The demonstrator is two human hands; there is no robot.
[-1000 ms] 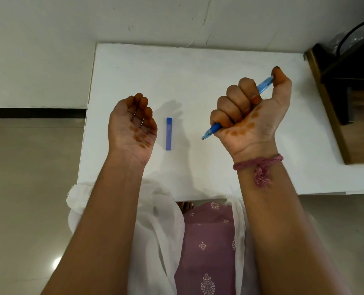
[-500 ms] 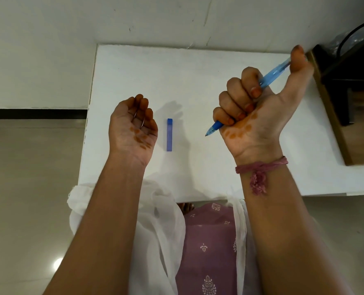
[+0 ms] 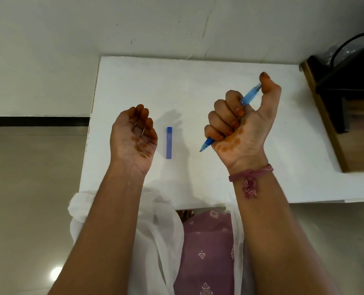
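1. We see the right grip [image 3: 242, 128] raised over the white worktop [image 3: 198, 81], to the right of the small blue case [image 3: 169, 142] that lies flat on it.
2. This grip is clenched around a blue pen [image 3: 250, 96]: four fingers curl over the barrel and the thumb tip presses on the pen's upper end.
3. The pen runs slantwise through the fist. Its writing tip pokes out below the little finger and points down towards the case, near it but apart from it. Its other end rises away from the case, up and to the right.
4. The pen does not touch the worktop; we see it held in the air.
5. The left grip [image 3: 134, 139] hangs on the other side of the case, just beside it and not touching. Its palm faces up and its fingers are loosely curled, holding nothing, so we call it released.
6. The case lies lengthwise between the two grips, nearer the left one.
7. A pink thread [image 3: 250, 173] is tied round the right wrist, below and to the right of the case.
8. Far to the right of the case, a wooden piece of furniture [image 3: 325, 116] stands against the worktop's edge.
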